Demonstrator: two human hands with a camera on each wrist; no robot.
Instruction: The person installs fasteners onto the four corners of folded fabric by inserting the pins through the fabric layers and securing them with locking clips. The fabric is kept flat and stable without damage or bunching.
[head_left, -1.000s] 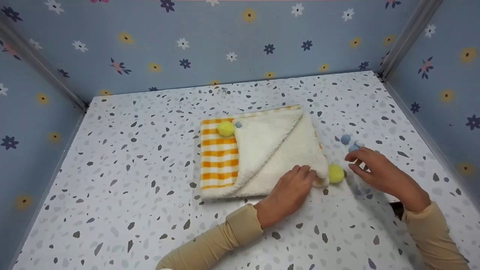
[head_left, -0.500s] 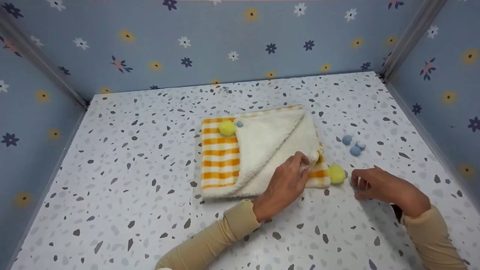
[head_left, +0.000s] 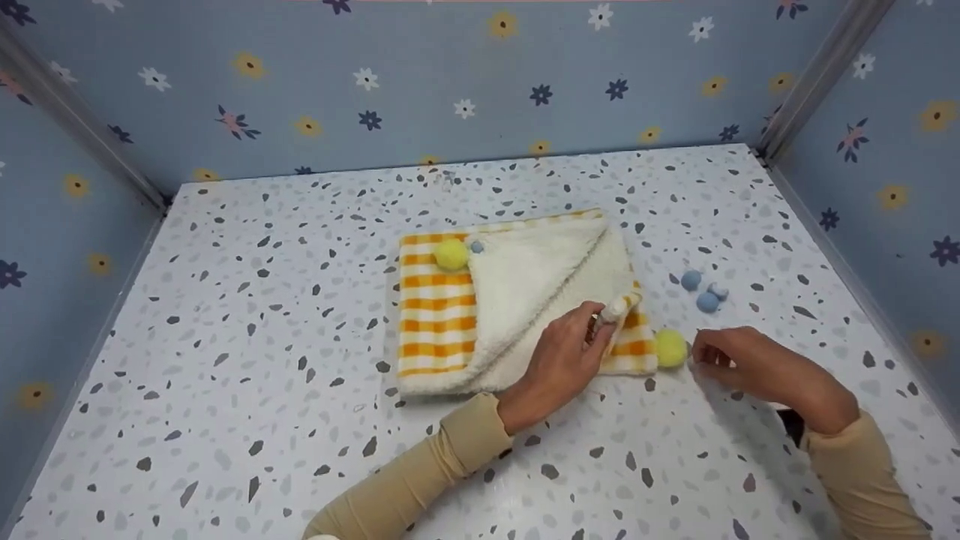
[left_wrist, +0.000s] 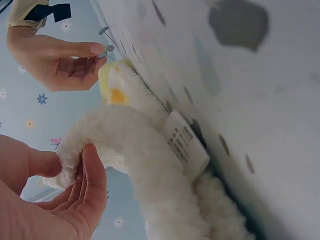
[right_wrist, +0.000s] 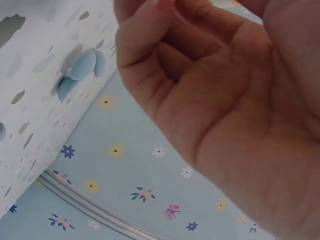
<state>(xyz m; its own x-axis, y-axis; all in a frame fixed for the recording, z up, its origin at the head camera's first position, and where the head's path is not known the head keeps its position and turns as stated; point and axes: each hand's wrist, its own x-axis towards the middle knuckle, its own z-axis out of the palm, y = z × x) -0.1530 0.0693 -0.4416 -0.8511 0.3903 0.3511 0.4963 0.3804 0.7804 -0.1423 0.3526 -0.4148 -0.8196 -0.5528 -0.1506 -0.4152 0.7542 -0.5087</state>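
Observation:
A folded blanket (head_left: 439, 322), orange-and-white checked with cream fleece inside, lies on the table with yellow pompoms at two corners. My left hand (head_left: 562, 356) pinches a turned-up fleece edge between thumb and fingers, baring checked cloth underneath. Beside the near-right yellow pompom (head_left: 671, 349) is my right hand (head_left: 761, 375). In the left wrist view its thumb and finger pinch a small pale-blue round-headed fastener (left_wrist: 109, 49), partly hidden by the fingertips. Another blue round head (head_left: 477, 246) sits at the blanket's upper-left pompom.
Several loose blue round-headed pieces (head_left: 707, 301) lie on the speckled table (head_left: 247, 420), right of the blanket. A white printed label (left_wrist: 186, 142) sticks out from the fleece. Flowered panels (head_left: 420, 90) stand at the back and both sides.
My left hand has lifted the near-right fleece edge back up and leftward, uncovering checked cloth. My right hand has come from the loose blue pieces towards me, beside the yellow pompom.

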